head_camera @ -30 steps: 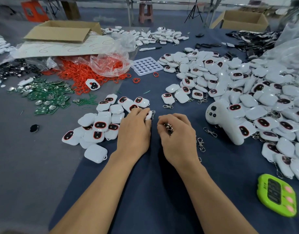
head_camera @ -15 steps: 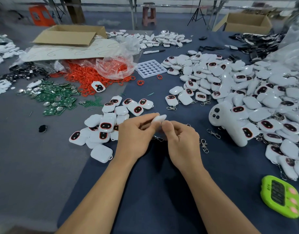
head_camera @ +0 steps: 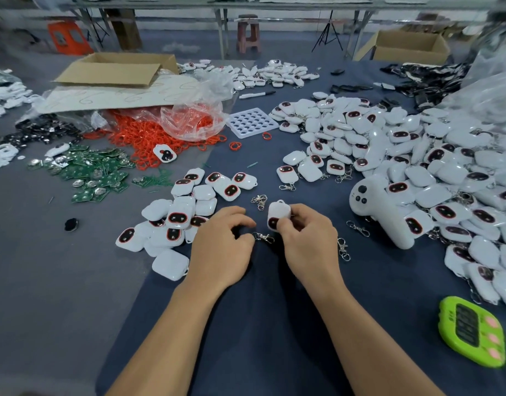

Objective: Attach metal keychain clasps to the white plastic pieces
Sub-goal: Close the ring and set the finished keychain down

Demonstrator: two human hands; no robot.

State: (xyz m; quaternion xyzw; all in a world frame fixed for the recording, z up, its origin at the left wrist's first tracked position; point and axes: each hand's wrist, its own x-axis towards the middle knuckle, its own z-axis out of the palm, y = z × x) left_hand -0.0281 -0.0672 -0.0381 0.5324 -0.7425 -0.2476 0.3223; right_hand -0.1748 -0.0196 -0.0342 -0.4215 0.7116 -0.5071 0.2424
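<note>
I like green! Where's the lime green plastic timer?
Head view, bottom right: the lime green plastic timer lies on the dark blue cloth, below the white plastic pieces.

My right hand (head_camera: 309, 241) holds a white plastic piece (head_camera: 279, 215), its dark, red-ringed face turned up to me. My left hand (head_camera: 220, 247) is curled beside it and pinches one end of a metal clasp (head_camera: 264, 238) just under the piece. More clasps (head_camera: 259, 199) lie loose on the dark blue surface (head_camera: 260, 324). A small heap of white pieces (head_camera: 174, 218) is by my left hand, and a big heap (head_camera: 417, 155) is on my right. A green timer (head_camera: 472, 335) sits near my right arm.
</note>
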